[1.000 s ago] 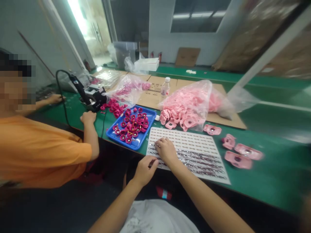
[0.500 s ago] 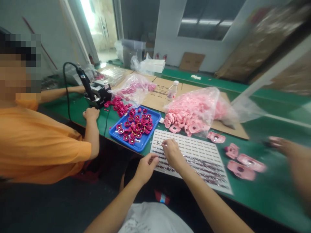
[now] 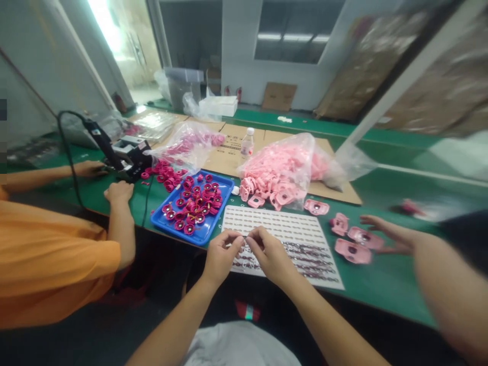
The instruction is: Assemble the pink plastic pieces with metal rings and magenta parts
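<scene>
Logging my left hand (image 3: 223,256) and right hand (image 3: 270,252) together, fingertips meeting, grip unclear, over the white parts sheet (image 3: 301,226) at the near edge of the green bench (image 3: 385,300), placed, I judge, for reach

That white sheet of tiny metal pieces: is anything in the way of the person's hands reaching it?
Nothing visible stands in the way. The left hand and right hand are right over the near edge of the white sheet, with no object between them and it. The blue tray lies off to the sheet's left.
</scene>
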Demonstrator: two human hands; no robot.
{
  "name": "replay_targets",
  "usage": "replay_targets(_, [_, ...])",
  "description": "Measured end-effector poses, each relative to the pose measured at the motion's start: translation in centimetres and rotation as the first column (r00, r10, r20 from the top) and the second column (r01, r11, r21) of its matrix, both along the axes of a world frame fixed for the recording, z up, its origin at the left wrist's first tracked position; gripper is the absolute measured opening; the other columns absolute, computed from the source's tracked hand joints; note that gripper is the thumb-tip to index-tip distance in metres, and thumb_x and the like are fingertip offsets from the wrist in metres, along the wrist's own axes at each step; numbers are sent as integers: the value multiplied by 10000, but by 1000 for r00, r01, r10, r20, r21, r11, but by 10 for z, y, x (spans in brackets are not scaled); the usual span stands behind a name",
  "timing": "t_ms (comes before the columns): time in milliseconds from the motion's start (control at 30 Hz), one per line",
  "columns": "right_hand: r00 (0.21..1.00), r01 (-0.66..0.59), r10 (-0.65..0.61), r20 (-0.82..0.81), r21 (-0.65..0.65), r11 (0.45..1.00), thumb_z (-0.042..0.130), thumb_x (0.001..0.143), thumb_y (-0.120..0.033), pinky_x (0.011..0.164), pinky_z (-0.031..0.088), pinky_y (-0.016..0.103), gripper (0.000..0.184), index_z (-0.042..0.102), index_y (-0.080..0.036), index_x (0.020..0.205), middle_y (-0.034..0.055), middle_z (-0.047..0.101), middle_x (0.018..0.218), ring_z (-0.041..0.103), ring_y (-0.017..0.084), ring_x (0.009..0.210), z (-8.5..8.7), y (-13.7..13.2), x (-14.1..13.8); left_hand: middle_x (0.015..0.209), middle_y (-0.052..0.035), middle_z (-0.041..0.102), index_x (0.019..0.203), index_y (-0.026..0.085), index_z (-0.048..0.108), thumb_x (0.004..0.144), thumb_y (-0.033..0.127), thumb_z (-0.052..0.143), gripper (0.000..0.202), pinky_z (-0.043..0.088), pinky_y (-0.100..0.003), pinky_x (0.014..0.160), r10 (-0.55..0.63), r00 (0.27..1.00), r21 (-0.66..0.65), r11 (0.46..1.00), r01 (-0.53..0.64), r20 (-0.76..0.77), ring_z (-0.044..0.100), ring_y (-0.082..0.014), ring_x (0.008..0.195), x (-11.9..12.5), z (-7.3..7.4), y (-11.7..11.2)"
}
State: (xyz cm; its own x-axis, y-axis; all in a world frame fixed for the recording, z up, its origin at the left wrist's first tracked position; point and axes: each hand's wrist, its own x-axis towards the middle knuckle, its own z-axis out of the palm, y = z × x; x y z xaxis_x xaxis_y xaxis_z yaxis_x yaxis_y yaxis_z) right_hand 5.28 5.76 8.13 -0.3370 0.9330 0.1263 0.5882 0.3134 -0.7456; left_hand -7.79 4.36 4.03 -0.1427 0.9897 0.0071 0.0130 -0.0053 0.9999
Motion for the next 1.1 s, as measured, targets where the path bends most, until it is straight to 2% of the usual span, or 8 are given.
replay_targets(267, [951,46,-93,-294,-164,985,388,773,-353,521,336,232,169,445,-200,730,-14,447,607,412,107,549,-9,-4,26,548,37,552,657,215,555,677,312,453,142,402,-219,451,-60,963,-33,998,53,-263,493,-92,452,21,8,11])
replay_targets(367, [820,-42,-171,-546,-355,934,392,755,-408,436,299,225,205,430,-212,711,-30,375,531,349,89,456,-14,-6,32,423,37,502,653,211,552,684,335,421,183,347,-202,377,-142,941,-68,990,127,-309,431,-77,347,33,3,17])
replay_targets(467, [660,-98,-272,-700,-440,893,413,740,-401,386,257,235,170,423,-235,705,-33,315,480,303,81,400,-21,-8,39,383,39,481,579,203,544,682,359,427,220,339,-209,392,-207,893,-66,978,197,-400,432,-86,352,44,-2,30])
replay_targets(600, [559,138,-426,-712,-426,894,440,691,-407,349,175,245,179,390,-252,618,-36,233,442,221,64,353,-35,-8,52,470,21,534,479,183,509,694,390,443,305,376,-258,536,-178,792,-24,979,202,-584,505,-144,558,53,-2,64])
replay_targets(700, [518,263,-491,-701,-415,871,457,654,-436,347,143,242,221,369,-246,581,-40,214,432,189,54,343,-46,-9,63,714,0,593,667,204,551,746,328,410,203,365,-303,698,-102,706,28,985,170,-701,493,-189,796,60,0,98])
replay_targets(833, [515,275,-501,-696,-420,865,483,623,-456,357,155,247,240,383,-241,583,-37,241,430,212,63,350,-51,-16,78,1017,-35,505,934,180,506,785,276,382,216,348,-345,812,-71,593,41,984,174,-802,436,-183,952,75,0,139])
replay_targets(967, [490,222,-490,-721,-440,870,524,621,-405,391,137,269,187,424,-253,578,-21,287,450,247,74,373,-41,-27,90,1043,-70,473,1015,138,454,777,279,408,280,403,-369,769,-106,500,-31,987,157,-860,480,-159,902,86,-5,164])
replay_targets(1100, [517,126,-440,-735,-443,888,519,661,-361,427,166,301,124,451,-275,602,-8,337,494,302,93,419,-24,-37,99,1031,-71,477,1031,128,441,771,270,424,296,417,-365,750,-163,463,-113,984,135,-871,489,-161,890,87,-8,174])
